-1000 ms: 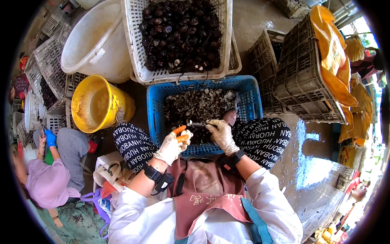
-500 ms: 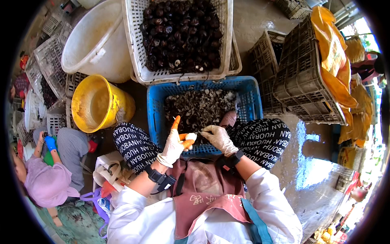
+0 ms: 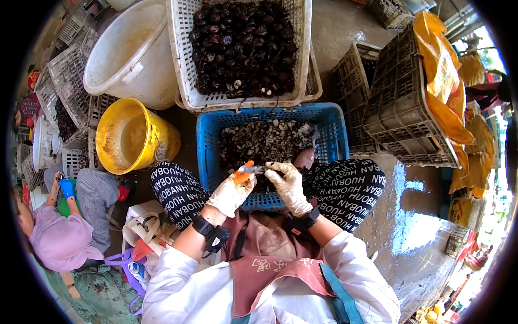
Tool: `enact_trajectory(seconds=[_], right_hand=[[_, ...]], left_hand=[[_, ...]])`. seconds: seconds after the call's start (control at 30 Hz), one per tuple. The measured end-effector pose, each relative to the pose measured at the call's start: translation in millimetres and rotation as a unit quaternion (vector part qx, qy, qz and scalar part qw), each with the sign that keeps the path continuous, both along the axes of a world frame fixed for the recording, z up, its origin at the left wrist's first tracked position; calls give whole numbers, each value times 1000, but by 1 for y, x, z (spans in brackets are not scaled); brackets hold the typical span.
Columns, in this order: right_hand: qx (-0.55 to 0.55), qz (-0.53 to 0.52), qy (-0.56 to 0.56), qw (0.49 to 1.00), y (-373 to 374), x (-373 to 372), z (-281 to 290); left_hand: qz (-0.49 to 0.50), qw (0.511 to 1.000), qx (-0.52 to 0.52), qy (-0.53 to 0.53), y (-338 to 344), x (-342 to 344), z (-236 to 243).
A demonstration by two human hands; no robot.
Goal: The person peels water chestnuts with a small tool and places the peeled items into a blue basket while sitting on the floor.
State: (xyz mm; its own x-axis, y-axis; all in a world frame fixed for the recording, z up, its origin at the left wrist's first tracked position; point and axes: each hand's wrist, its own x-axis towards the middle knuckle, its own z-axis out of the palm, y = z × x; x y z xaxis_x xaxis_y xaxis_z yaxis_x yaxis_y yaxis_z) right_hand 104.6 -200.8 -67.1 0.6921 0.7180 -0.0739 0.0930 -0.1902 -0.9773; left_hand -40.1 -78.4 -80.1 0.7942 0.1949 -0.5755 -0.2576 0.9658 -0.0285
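Above the near part of a blue plastic basket point(image 3: 206, 140), my two hands come close together. My left hand point(image 3: 231, 193) wears a white glove with orange finger covers, and its fingers are closed. My right hand point(image 3: 288, 186), in a soiled white glove, pinches with bent fingers. Between the fingertips shows a small greyish piece point(image 3: 258, 169), too small to name. Dark and whitish scraps point(image 3: 264, 135) cover the basket's bottom below. Beyond it, a white crate point(image 3: 178, 54) holds a heap of dark, glossy round pieces point(image 3: 245, 46), a few with white spots.
A yellow bucket point(image 3: 116, 143) and a large white tub point(image 3: 100, 75) stand on the left. Stacked dark crates point(image 3: 399, 97) with an orange sheet point(image 3: 434, 59) rise on the right. A person in a lilac cap point(image 3: 62, 240) sits at lower left. My patterned knees flank the basket.
My left fingers have curled in from pointing forward, and a white piece seen at them no longer shows. My right hand has shifted slightly up, and the fingertips now meet.
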Motion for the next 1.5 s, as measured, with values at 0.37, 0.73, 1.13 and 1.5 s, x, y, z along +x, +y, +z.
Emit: enact_trajectory(seconds=[0.37,0.73,1.13,1.5], right_hand=[[6,-19,-14,1000,-7,13,-17],[-34,81,-14,996,-4,3,0],[-135,29,-4,990,-8,25,-25],[-12,75,34,997,-5,12,-17]], left_hand=[[-37,997,32,56,-11,1,3],[-42,998,-8,49,-3,-2,10],[-110,991,57,56,6,-12,-9],[-140,970,128,150,6,-1,24]])
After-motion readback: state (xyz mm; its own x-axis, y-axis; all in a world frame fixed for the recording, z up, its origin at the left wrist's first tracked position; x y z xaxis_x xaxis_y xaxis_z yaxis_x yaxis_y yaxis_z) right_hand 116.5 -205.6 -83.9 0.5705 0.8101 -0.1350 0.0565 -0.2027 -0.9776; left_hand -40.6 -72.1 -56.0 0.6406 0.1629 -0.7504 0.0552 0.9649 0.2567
